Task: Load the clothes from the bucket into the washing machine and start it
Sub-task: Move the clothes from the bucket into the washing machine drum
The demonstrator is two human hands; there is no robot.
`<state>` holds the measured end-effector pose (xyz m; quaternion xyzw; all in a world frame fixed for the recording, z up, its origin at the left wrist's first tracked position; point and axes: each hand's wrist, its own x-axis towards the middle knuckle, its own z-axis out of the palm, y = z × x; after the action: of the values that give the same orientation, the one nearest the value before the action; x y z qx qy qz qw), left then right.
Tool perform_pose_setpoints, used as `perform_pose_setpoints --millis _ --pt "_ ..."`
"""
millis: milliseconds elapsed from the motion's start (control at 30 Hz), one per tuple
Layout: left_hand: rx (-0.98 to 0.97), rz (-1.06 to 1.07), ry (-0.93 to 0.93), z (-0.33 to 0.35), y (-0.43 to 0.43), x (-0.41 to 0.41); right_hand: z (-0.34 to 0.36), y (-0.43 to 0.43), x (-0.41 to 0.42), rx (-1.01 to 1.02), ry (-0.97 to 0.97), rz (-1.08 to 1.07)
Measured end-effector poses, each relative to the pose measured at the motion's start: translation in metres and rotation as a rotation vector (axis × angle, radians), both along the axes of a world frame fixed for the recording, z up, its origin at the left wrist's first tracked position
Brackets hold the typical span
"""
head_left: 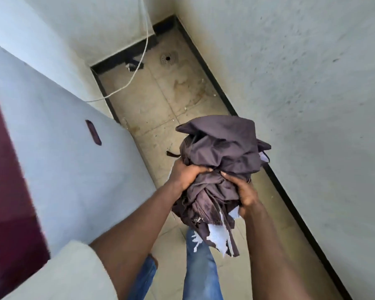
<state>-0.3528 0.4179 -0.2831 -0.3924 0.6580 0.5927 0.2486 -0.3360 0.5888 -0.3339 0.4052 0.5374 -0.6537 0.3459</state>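
A crumpled bundle of dark grey-purple clothes [221, 152] hangs in the air over the floor, right of the washing machine. My left hand [185, 173] grips the bundle from the left and my right hand [244, 192] grips it from the right, both closed on the cloth. A pale lining shows at the bundle's lower end. The washing machine [59, 152] fills the left side: a white body with a dark maroon lid panel [7, 169] at the far left. The bucket is not in view.
A narrow tiled floor [160, 100] runs between the machine and a white wall [312, 105] on the right. A white cable [136, 68] hangs down the back wall, near a floor drain [167, 58]. My jeans-clad legs [199, 267] stand below the bundle.
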Motion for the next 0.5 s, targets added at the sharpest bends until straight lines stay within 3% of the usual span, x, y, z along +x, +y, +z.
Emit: perform_pose_setpoints --millis 300,500 --pt "-0.008 0.056 0.379 0.254 -0.096 0.018 0.257 -0.094 -0.007 0.013 0.370 0.036" --pt "-0.133 0.164 0.626 0.385 -0.215 0.071 0.383 -0.212 0.009 -0.123 0.626 0.187"
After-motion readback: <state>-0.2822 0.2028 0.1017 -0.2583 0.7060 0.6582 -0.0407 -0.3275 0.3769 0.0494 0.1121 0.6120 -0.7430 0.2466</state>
